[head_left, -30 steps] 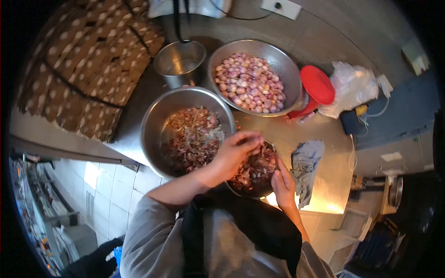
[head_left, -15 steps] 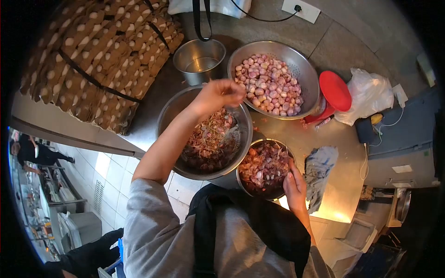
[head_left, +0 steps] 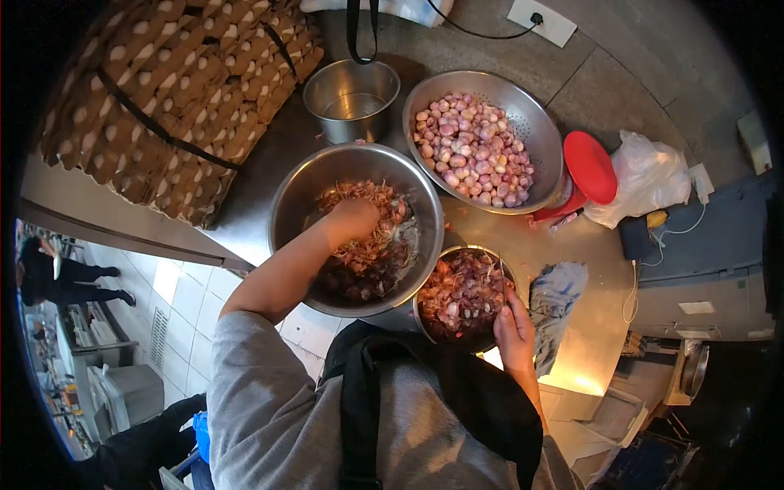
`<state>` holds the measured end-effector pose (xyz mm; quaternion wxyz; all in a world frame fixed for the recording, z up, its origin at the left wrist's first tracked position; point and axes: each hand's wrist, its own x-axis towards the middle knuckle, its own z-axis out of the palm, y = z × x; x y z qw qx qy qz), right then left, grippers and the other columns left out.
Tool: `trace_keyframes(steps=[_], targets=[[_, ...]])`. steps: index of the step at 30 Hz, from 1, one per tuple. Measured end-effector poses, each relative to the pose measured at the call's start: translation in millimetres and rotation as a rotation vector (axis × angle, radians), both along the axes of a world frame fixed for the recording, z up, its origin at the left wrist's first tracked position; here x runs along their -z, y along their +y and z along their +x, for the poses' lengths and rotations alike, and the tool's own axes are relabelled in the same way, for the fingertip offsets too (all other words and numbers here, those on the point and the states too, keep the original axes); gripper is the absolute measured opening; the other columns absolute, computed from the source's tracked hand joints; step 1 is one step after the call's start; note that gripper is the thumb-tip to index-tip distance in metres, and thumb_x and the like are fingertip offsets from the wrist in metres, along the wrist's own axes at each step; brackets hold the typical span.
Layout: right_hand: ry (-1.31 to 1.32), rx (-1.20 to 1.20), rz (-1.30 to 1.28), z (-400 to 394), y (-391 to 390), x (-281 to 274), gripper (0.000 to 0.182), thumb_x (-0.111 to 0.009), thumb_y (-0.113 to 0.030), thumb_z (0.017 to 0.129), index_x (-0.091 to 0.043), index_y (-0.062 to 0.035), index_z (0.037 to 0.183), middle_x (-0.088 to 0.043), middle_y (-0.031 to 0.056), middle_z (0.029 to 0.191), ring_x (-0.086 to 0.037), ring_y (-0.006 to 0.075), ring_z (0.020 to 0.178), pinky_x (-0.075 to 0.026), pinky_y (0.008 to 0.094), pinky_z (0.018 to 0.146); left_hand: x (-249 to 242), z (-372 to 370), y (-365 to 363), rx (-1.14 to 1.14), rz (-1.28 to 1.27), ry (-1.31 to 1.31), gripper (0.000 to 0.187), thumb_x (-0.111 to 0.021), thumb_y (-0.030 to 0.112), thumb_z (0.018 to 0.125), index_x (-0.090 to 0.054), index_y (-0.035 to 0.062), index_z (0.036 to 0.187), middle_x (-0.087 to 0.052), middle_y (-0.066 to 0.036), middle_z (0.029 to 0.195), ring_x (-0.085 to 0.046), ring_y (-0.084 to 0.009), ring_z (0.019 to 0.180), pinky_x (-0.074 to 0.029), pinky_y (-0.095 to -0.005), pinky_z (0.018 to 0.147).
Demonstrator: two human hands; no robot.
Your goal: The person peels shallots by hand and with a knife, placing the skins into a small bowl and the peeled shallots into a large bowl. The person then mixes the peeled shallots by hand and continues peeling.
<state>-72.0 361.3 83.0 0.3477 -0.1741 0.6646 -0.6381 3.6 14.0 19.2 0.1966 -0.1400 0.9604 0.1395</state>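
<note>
My left hand [head_left: 356,219] reaches down into a large steel bowl [head_left: 282,245] of shallot peels [head_left: 392,200]. Its fingers look curled, and whatever they hold is hidden. In my right hand [head_left: 514,328] is a thin knife [head_left: 503,276], pointing up at the right rim of a smaller steel bowl. That bowl holds reddish peels and shallots [head_left: 461,298]. Beyond both, a steel colander [head_left: 539,122] holds many peeled pink shallots [head_left: 474,151].
An empty steel pot [head_left: 353,102] stands behind the large bowl. Strapped egg trays [head_left: 163,98] are at the left. To the right are a red lid [head_left: 590,167], a plastic bag [head_left: 645,180] and a grey cloth [head_left: 557,310]. Another person [head_left: 57,273] stands far left.
My left hand has moved down and left from above the large bowl's rim into the peels. My right hand has stayed beside the smaller bowl. The view has shifted slightly.
</note>
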Motion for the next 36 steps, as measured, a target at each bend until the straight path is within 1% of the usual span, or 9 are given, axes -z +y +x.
trace_keyframes(steps=[2,5,8,11,19,24,27,32,36], targets=[[-0.005,0.0,-0.007,0,0,-1,0.04,-0.041,-0.017,0.091,-0.035,-0.0024,0.128,-0.035,-0.0059,0.064,-0.03,0.0032,0.053,-0.025,0.0163,0.047,-14,-2,-3,-0.017,0.083,-0.066,0.013,-0.067,0.017,0.064,-0.06,0.0085,0.071,-0.06,-0.009,0.072,-0.059,-0.0278,0.072,-0.045,-0.0377,0.064],[0.032,0.0,0.012,0,0,1,0.039,-0.041,-0.016,0.091,-0.035,-0.0018,0.127,-0.036,-0.0056,0.064,-0.031,0.0033,0.053,-0.026,0.0163,0.047,-11,1,-17,0.023,0.209,0.268,0.015,-0.064,0.017,0.072,-0.058,0.0068,0.082,-0.06,-0.01,0.076,-0.059,-0.0226,0.074,-0.045,-0.0348,0.064],[0.029,0.008,0.037,1,-2,-3,0.04,-0.041,-0.014,0.09,-0.034,0.0002,0.127,-0.034,-0.0058,0.063,-0.031,0.0032,0.052,-0.025,0.0165,0.047,-47,1,-6,-0.187,0.583,0.466,0.019,-0.061,0.016,0.074,-0.057,0.0038,0.088,-0.061,-0.011,0.083,-0.059,-0.022,0.076,-0.046,-0.0314,0.069],[0.025,-0.028,0.062,0,0,-7,0.039,-0.042,-0.015,0.09,-0.036,-0.0003,0.126,-0.036,-0.0052,0.065,-0.032,0.0031,0.053,-0.026,0.0165,0.047,-76,4,13,-0.333,1.057,0.509,0.016,-0.056,0.011,0.082,-0.054,0.0047,0.096,-0.058,-0.004,0.085,-0.053,-0.011,0.08,-0.046,-0.0249,0.068],[0.033,-0.024,-0.044,6,-6,-12,0.042,-0.041,-0.017,0.091,-0.032,-0.0029,0.129,-0.042,-0.0046,0.073,-0.032,0.0026,0.053,-0.027,0.0164,0.046,-89,6,80,-0.664,1.96,0.447,0.017,-0.049,0.014,0.087,-0.053,0.0035,0.099,-0.059,-0.01,0.092,-0.058,-0.0127,0.076,-0.049,-0.0227,0.069],[0.069,-0.084,-0.177,14,-16,-37,0.045,-0.039,-0.017,0.091,-0.026,-0.0044,0.133,-0.043,-0.0042,0.074,-0.032,0.0025,0.052,-0.026,0.0158,0.046,-82,0,144,-0.856,2.241,0.513,0.008,-0.053,0.013,0.085,-0.056,0.007,0.089,-0.06,-0.003,0.087,-0.056,-0.0094,0.076,-0.047,-0.0202,0.067],[0.07,-0.127,-0.213,19,-17,-39,0.047,-0.041,-0.018,0.091,-0.026,-0.0042,0.133,-0.041,-0.0056,0.073,-0.031,0.0023,0.052,-0.025,0.0155,0.046,-74,-7,163,-0.799,2.331,0.478,0.007,-0.054,0.013,0.084,-0.057,0.0073,0.088,-0.06,-0.001,0.085,-0.056,-0.0086,0.076,-0.047,-0.02,0.067],[0.153,-0.059,-0.126,21,-19,-34,0.045,-0.041,-0.016,0.09,-0.028,-0.0025,0.131,-0.049,0.0004,0.101,-0.039,0.0027,0.061,-0.032,0.015,0.054,-83,-2,173,-0.823,2.215,0.403,0.006,-0.052,0.011,0.085,-0.054,0.0079,0.09,-0.057,-0.001,0.082,-0.056,-0.011,0.075,-0.048,-0.0224,0.066],[0.131,-0.09,-0.08,19,-10,-27,0.045,-0.042,-0.015,0.09,-0.029,-0.0006,0.13,-0.04,0.0047,0.124,-0.044,0.0047,0.081,-0.036,0.0155,0.069,-75,-3,178,-0.747,2.21,0.492,0.006,-0.056,0.012,0.083,-0.054,0.008,0.086,-0.057,0.001,0.082,-0.056,-0.0089,0.075,-0.047,-0.0216,0.066]])
